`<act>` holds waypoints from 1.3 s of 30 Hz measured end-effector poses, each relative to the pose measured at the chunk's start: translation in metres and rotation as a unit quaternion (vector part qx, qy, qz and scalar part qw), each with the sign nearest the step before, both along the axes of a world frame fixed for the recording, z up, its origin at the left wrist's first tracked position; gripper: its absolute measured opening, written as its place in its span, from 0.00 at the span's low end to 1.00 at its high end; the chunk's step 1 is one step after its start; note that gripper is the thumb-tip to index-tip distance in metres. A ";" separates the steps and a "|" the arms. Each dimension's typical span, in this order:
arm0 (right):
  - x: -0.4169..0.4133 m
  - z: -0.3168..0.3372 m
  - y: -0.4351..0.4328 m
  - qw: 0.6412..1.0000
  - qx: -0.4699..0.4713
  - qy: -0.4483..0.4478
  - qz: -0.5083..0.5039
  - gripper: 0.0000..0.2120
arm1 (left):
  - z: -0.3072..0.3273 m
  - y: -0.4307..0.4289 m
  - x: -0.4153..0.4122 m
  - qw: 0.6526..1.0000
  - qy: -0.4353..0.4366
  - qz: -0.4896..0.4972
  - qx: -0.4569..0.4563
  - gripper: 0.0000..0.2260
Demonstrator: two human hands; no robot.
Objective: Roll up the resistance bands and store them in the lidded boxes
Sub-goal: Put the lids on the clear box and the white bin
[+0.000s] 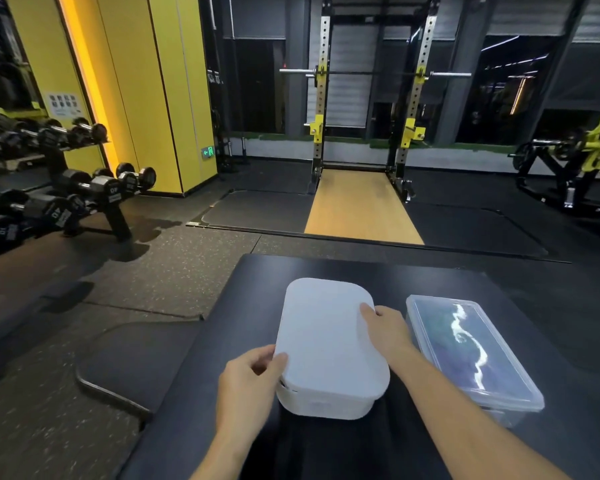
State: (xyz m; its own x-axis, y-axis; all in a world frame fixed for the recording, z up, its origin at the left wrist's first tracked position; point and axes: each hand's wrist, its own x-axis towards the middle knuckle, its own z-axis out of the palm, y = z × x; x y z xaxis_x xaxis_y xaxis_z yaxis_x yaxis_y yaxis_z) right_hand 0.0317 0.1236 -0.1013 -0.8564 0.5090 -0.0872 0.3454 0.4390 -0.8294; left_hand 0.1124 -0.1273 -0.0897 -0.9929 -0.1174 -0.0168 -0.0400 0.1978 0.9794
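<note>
A white box (pixel 321 405) with rounded corners sits on a black padded bench (pixel 201 375). Its white lid (pixel 326 337) lies on top, slightly askew, and the box's rim shows below the lid's near-left edge. My left hand (pixel 248 382) grips the lid's near-left edge, thumb on top. My right hand (pixel 385 327) holds the lid's right edge, thumb on top. To the right stands a clear plastic box (pixel 473 358) with its clear lid on; something dark blue shows through it. No resistance band is in plain view.
A dumbbell rack (pixel 66 192) stands at the left on the speckled rubber floor. A squat rack (pixel 368 98) with a barbell and a wooden platform (pixel 357 206) lies straight ahead. A yellow-framed machine (pixel 579 157) is at the far right.
</note>
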 end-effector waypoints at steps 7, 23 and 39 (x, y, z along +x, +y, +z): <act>0.000 -0.001 -0.003 0.997 0.070 -0.010 0.007 0.19 | -0.011 -0.004 0.002 0.998 0.005 0.014 -0.057 0.06; 0.002 0.003 -0.013 0.944 0.295 0.003 0.146 0.27 | 0.004 0.038 -0.080 0.901 0.062 -0.193 -0.383 0.27; 0.012 0.011 0.022 0.877 0.437 -0.063 0.190 0.32 | 0.004 0.072 -0.116 0.814 0.058 -0.242 -0.525 0.31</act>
State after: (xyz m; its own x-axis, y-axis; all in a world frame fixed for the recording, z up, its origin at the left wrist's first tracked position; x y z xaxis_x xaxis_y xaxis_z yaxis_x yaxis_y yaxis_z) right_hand 0.0440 0.1460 -0.0900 -0.9901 0.1091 0.0887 0.1016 0.9912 -0.0846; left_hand -0.0038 -0.0552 -0.0861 -0.9146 0.3995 -0.0622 0.3729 0.8929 0.2525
